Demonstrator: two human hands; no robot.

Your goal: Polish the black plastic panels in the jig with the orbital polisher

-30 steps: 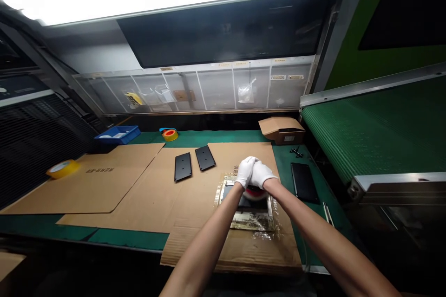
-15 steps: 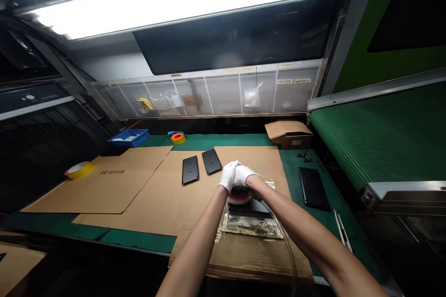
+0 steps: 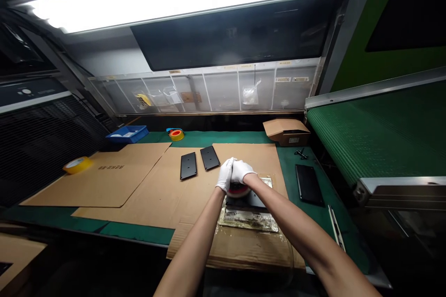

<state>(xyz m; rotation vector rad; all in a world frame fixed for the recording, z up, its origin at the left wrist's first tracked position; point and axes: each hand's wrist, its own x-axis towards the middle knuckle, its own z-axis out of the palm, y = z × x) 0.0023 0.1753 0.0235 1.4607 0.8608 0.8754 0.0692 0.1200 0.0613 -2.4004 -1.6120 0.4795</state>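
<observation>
Blue tray (image 3: 127, 133) far left on green mat (image 3: 291, 171): white bits inside, too small to tell. Open cardboard box (image 3: 287, 131) far right, contents hidden. Clear wall bins (image 3: 209, 93): yellow item (image 3: 143, 100), plastic bag (image 3: 250, 95). Left hand (image 3: 225, 175) and right hand (image 3: 243, 171), white gloves, pressed together, clamped on red round tool (image 3: 238, 190). Tool sits on far left end of black plate (image 3: 252, 200) in shiny tray (image 3: 244, 218). Versus second ago: tool shifted left on plate, hands stay clasped. Cardboard sheets (image 3: 139, 181) over mat, two spare black plates (image 3: 188, 165), conveyor (image 3: 376, 130) at right.

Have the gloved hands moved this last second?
Yes: left hand and right hand, on the red tool, slid left across the shiny patch, toward the nearer black plate.
</observation>
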